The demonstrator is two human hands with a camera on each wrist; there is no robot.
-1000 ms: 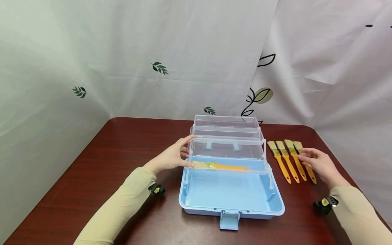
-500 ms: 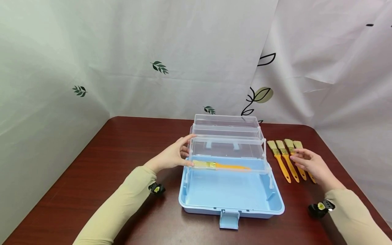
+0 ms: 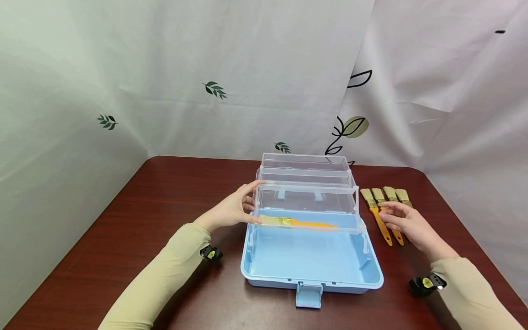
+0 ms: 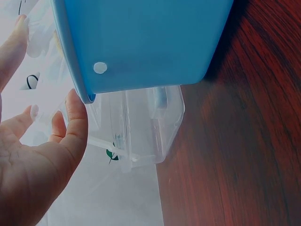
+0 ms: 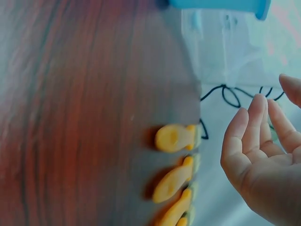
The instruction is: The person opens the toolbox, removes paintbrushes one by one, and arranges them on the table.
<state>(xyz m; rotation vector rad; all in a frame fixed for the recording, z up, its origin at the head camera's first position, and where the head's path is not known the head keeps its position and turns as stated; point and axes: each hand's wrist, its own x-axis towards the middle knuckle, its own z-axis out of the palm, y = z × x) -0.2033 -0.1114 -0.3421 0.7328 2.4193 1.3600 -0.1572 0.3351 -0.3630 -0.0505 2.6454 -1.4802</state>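
Note:
A light blue toolbox (image 3: 272,283) stands with its lid back and its clear tiered trays raised. In the front clear tray (image 3: 347,223) lies a paintbrush (image 3: 285,222) with an orange-yellow handle, bristles to the left. My left hand (image 3: 231,208) grips that tray's left end, thumb at the front corner and index finger farther back; the left wrist view shows the hand (image 4: 42,160) beside the blue wall (image 4: 150,47). My right hand (image 3: 412,224), fingers slightly bent and holding nothing, hovers over several paintbrushes (image 3: 368,196); their handle ends (image 5: 174,137) show below it in the right wrist view.
The toolbox's latch (image 3: 308,297) hangs down at the front. More clear tray tiers (image 3: 305,161) rise at the back. Everything stands on a dark red-brown table (image 3: 136,220), with a pale leaf-print curtain (image 3: 173,91) behind and at the sides.
My right hand has moved left across the row of paintbrushes, from the rightmost one towards the left ones. The left hand, the tray and the paintbrush in it have stayed in place.

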